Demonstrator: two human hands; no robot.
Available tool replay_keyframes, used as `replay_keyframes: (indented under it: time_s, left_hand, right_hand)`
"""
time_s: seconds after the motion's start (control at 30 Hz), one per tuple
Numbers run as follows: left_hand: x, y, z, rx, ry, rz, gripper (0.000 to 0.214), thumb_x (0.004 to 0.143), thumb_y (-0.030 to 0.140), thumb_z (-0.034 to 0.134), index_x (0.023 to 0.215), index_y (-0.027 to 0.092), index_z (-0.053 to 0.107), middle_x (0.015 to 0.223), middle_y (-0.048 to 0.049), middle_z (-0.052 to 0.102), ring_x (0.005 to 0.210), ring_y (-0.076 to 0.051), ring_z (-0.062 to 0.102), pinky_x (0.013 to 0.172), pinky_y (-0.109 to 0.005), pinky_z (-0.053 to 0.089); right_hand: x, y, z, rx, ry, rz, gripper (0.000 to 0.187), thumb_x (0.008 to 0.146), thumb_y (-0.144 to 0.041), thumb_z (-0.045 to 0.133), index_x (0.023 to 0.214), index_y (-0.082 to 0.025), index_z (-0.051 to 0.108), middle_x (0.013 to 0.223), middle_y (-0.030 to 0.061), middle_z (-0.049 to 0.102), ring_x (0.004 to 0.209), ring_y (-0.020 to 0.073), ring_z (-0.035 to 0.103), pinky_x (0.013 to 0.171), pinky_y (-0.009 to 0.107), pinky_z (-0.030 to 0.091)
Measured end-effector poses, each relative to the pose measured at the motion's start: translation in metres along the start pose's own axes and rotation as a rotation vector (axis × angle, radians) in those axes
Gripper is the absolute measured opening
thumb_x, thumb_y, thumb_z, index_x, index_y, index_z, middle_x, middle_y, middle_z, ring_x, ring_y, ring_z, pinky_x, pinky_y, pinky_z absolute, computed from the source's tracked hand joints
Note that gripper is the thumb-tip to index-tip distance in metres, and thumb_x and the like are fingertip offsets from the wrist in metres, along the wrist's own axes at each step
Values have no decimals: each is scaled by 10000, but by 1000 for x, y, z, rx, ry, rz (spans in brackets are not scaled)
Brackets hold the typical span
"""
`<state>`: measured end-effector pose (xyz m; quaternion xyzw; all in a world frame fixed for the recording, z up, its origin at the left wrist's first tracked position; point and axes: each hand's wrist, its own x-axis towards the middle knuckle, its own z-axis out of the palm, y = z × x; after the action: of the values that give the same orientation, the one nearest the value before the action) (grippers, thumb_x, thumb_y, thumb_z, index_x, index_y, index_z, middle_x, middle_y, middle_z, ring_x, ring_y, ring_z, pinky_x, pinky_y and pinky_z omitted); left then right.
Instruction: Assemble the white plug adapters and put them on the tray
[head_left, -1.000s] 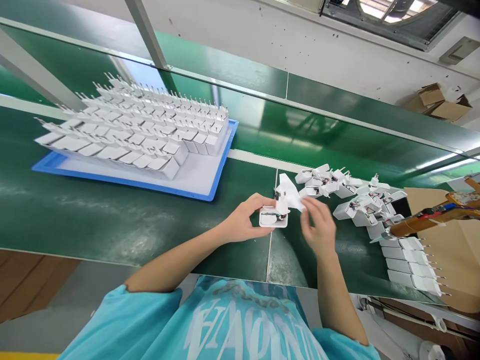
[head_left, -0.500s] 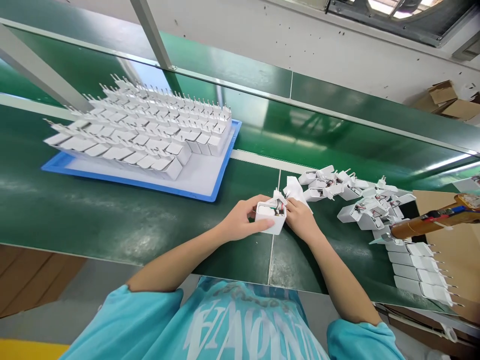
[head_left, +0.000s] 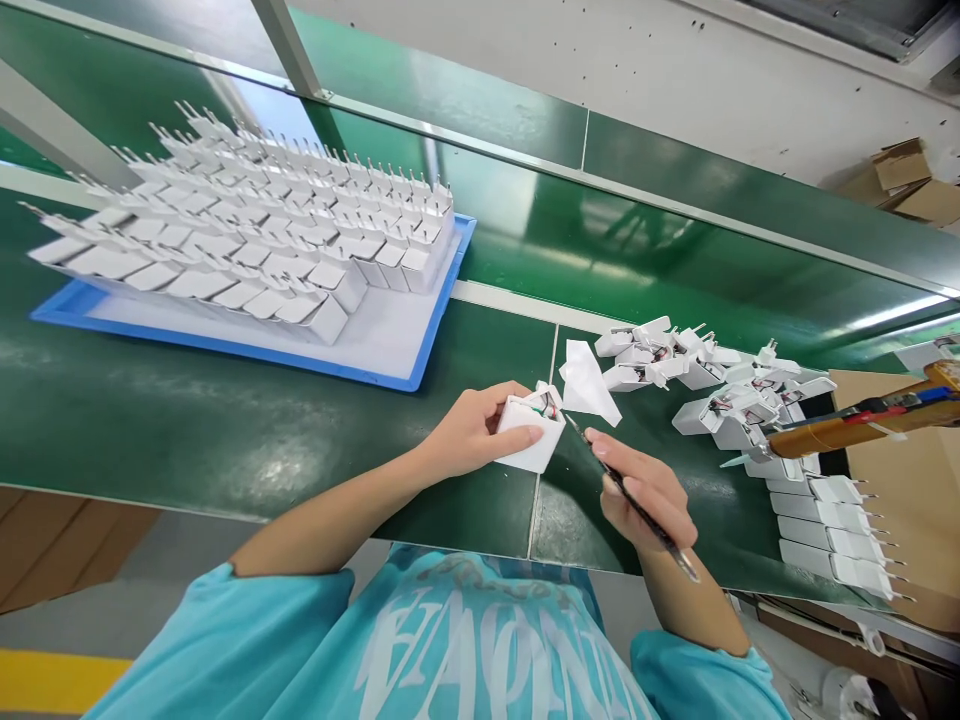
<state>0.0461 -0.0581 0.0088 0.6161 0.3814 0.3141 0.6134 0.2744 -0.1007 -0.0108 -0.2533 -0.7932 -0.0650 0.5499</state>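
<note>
My left hand (head_left: 480, 430) is closed around a white plug adapter housing (head_left: 531, 440), thumb across its front. The housing's top is uncovered, and a few coloured wires and a small white part show inside. In my right hand (head_left: 649, 495) is a pair of dark tweezers (head_left: 627, 490), held like a pen. Their tip is close to the right edge of the housing; whether it touches cannot be seen. Just behind, a piece of white paper (head_left: 588, 382) lies on the green bench.
At the left, a blue-rimmed tray (head_left: 414, 372) carries rows of white housings with pins up. Loose open housings (head_left: 660, 355) are heaped to the right, near a row of covered ones (head_left: 825, 530). A brown glue-gun-like tool (head_left: 840, 435) juts in beside a cardboard box (head_left: 892, 400).
My right hand has drawn back from the housing and paper toward me, and tweezers now show in it. The left hand still holds the housing, now tilted differently. The camera view has shifted slightly.
</note>
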Motion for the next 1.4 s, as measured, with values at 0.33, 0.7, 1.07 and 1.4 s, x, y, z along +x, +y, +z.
replay_keyframes:
  time_s: [0.33,0.7,1.07,1.4]
  left_hand:
    - [-1,-1,6,186,-40,29,338,771,414,650,968,141,632,644,31,592,536,-94,487,491,-189,360]
    - [0,-2,7,321,15,120,325,790,409,647,970,138,647,627,43,588,510,-80,470,490,-187,347]
    - [1,-3,4,303,-24,64,341,808,425,629,1012,152,650,664,28,611,529,-90,477,488,-192,360]
    - [8,-32,-16,943,260,508,196,945,311,567,1080,378,693,1132,-53,716,866,-206,535,818,-370,475]
  right_hand:
    - [4,1,15,0,-122,-100,282,771,79,619,937,-132,532,1310,184,636,1129,287,677,807,412,679]
    - [14,-7,24,-154,-162,-71,233,795,15,642,915,-157,542,1025,137,747,1063,253,706,780,335,667]
    - [5,-1,7,-4,-44,-34,397,800,0,638,1143,-180,547,1256,128,674,1078,265,705,782,425,681]
    - [2,12,15,-143,-74,8,441,865,-81,615,1254,-253,497,1137,85,719,1059,244,715,764,369,681]
